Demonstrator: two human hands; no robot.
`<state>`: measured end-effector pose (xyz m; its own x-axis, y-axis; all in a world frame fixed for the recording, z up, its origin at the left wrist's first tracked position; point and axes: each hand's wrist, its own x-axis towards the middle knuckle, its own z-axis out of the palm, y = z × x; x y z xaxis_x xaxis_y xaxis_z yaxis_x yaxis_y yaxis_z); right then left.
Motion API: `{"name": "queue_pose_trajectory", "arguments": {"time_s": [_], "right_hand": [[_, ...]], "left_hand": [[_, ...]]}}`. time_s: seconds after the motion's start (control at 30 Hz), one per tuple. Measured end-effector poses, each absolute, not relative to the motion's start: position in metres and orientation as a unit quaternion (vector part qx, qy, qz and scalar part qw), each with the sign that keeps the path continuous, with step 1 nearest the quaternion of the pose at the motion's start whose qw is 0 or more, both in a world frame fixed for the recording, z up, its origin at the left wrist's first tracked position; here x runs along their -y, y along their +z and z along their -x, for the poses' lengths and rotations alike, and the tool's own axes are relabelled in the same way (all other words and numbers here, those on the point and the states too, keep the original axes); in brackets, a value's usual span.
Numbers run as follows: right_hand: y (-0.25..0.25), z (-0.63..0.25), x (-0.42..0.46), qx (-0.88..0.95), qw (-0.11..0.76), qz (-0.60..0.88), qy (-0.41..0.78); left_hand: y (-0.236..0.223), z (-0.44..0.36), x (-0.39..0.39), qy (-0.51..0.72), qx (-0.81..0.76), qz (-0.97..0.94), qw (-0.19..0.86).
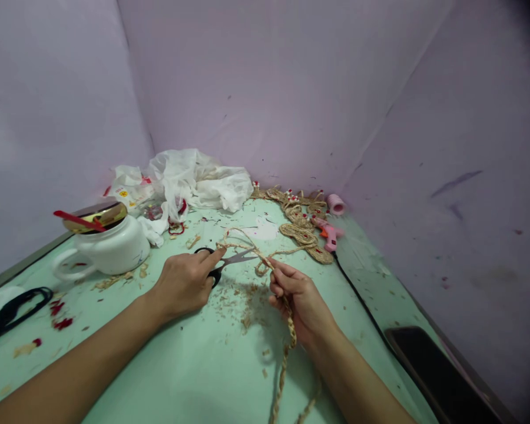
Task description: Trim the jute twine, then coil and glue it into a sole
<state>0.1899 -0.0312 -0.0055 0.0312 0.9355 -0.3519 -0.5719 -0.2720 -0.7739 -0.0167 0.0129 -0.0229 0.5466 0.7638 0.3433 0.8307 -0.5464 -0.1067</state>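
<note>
My left hand (188, 281) is closed around the black handles of a pair of scissors (236, 258), whose blades point right and stand apart. In my right hand (302, 297), thumb and fingers pinch a braided straw-coloured cord (290, 321). The cord hangs down from the fingers toward the near table edge. Its thinner upper strands loop up and left, passing close to the blade tips; I cannot tell whether they touch the blades. Small fibre scraps (246, 321) lie scattered on the green table below the scissors.
Coiled braided pieces (299, 234) with red and white beads lie at the back right, beside a pink glue gun (329, 232) and a pink roll (335, 204). A phone (437, 377) rests at right. White plastic bags (198, 179) and a white mug (112, 247) stand left.
</note>
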Motion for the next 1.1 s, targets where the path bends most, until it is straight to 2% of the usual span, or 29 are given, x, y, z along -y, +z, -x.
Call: {"name": "queue_pose_trajectory", "arguments": {"time_s": [0.6,0.8,1.1], "right_hand": [[-0.004,-0.188,0.0323,0.204,0.566,0.434,0.671],[-0.0027,-0.1867,0.0336,0.259,0.6,0.467,0.596],[-0.0052,-0.1848,0.0355,0.379,0.602,0.532,0.459]], "left_hand": [[-0.0193,0.018,-0.0123,-0.168,0.448,0.877,0.04],[-0.0169,0.017,-0.0103,-0.15,0.459,0.873,0.063],[-0.0189,0.0155,-0.0086,-0.145,0.458,0.875,0.063]]}}
